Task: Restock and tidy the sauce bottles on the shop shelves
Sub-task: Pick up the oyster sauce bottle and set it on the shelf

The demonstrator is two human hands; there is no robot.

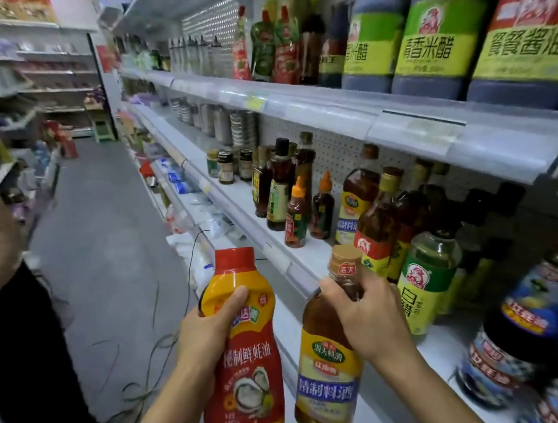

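Restocking in progress, seen from the head camera. My left hand (210, 325) gripped the red-and-yellow oyster sauce bottle (241, 360) around its shoulder, fingers curled over the front. My right hand (367, 315) clasped the neck of the amber cooking wine bottle (327, 361), just below its tan cap. Both bottles were held upright in the aisle, in front of the middle shelf (303, 260) and off its surface, side by side and slightly apart.

On the middle shelf, a matching cooking wine bottle (356, 203) stood among brown-capped oil and vinegar bottles, with a white vinegar bottle (423, 285) nearest the front edge. Left of that group, along the same shelf, stood small chilli oil bottles (298, 216) and, farther on, jars (226, 167). Bare white board showed at the shelf's front, below the chilli oil bottles. Above the middle shelf, large soy sauce and vinegar jugs (438, 32) filled a full row.

Judged from this moment, the task was partly done: much stock was already ranged, while the two held bottles remained to be placed, and the crowded right-hand group still looked uneven.
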